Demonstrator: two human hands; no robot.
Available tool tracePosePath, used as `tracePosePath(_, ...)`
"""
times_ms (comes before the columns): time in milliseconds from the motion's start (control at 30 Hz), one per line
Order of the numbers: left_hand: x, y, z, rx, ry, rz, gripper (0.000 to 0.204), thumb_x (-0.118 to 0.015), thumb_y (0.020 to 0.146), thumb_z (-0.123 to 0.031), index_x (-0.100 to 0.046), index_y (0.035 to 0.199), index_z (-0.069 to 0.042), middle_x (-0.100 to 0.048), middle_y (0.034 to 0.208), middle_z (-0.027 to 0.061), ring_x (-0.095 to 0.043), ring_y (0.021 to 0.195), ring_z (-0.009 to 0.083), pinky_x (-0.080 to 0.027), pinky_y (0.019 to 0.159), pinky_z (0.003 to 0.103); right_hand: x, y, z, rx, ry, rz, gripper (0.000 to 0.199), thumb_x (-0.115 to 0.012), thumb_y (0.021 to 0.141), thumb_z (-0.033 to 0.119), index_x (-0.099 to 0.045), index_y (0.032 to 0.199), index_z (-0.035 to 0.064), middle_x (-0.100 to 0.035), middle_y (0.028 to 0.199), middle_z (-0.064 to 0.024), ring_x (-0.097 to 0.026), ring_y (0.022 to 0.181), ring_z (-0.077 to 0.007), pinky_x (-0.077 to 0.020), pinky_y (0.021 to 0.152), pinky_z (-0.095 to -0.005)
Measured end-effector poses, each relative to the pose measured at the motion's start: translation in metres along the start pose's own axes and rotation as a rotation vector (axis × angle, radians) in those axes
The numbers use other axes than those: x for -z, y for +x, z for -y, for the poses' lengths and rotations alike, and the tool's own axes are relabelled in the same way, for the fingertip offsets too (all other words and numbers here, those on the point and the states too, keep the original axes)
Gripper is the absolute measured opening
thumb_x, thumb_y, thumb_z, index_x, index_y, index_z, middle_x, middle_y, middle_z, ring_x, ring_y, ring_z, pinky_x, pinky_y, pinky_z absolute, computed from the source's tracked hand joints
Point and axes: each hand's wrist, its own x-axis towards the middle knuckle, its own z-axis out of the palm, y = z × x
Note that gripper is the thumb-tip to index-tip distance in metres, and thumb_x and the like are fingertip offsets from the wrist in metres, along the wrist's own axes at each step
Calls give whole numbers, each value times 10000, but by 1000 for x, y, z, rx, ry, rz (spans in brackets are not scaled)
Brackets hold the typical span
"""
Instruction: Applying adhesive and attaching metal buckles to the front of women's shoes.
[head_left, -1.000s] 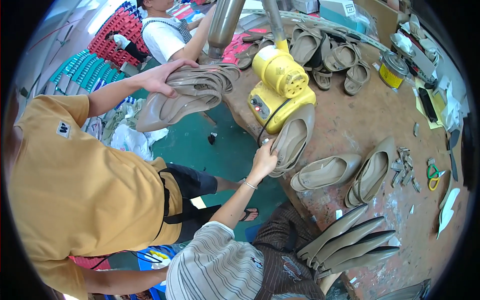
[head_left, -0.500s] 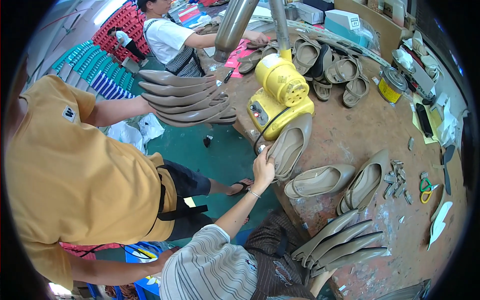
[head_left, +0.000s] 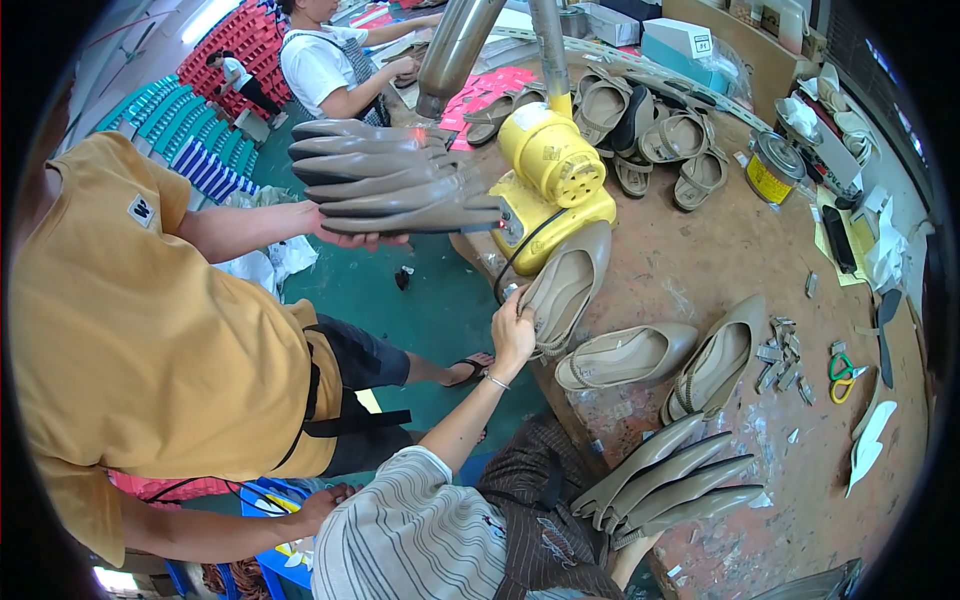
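My left hand (head_left: 514, 334) grips a beige pointed flat shoe (head_left: 566, 290) by its heel end, beside the yellow machine at the table edge. A small metallic bit shows at my fingertips. Low at the right, several similar flats (head_left: 680, 480) lie fanned in a stack on my right hand (head_left: 636, 550); its fingers are mostly hidden under them. Two more beige flats, one lying lengthwise (head_left: 628, 357) and one angled (head_left: 715, 360), rest on the table between my hands.
A co-worker in a yellow shirt (head_left: 180, 330) stands at my left, holding a stack of flats (head_left: 390, 178) by the yellow machine (head_left: 553, 160). Metal clips (head_left: 784, 355), scissors (head_left: 845, 375), a tin (head_left: 775, 168) and sandals (head_left: 675, 137) lie on the table (head_left: 800, 450). Another person works behind.
The co-worker's stack of flats has moved right, toward the yellow machine, and the hand beneath now shows. The person behind has raised an arm. My hands keep their holds; the view shifts slightly.
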Motion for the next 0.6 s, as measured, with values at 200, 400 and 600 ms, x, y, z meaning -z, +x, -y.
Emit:
tracePosePath(200,1,2,-3,10,-41,15,321,-527,818,-128,-597,1123,-55,-638,986,212,-599,940,381,-457,812,423,3,1,-4,0,33,-41,515,-587,864,112,-368,1320,12,-480,1286,-127,-486,1157,-227,-413,949,-345)
tracePosePath(400,0,2,-2,22,-29,2,333,-525,808,-129,-602,1123,-55,-637,993,215,-598,945,385,-456,819,417,2,7,-9,0,68,-70,516,-588,865,116,-368,1320,13,-479,1287,-128,-487,1157,-227,-414,949,-346)
tracePosePath(600,4,-1,-5,44,-33,3,342,-526,800,-130,-602,1125,-52,-633,1001,222,-597,948,390,-456,819,415,2,7,-15,-7,104,-98,517,-588,865,120,-368,1321,14,-479,1288,-128,-487,1156,-228,-415,948,-346)
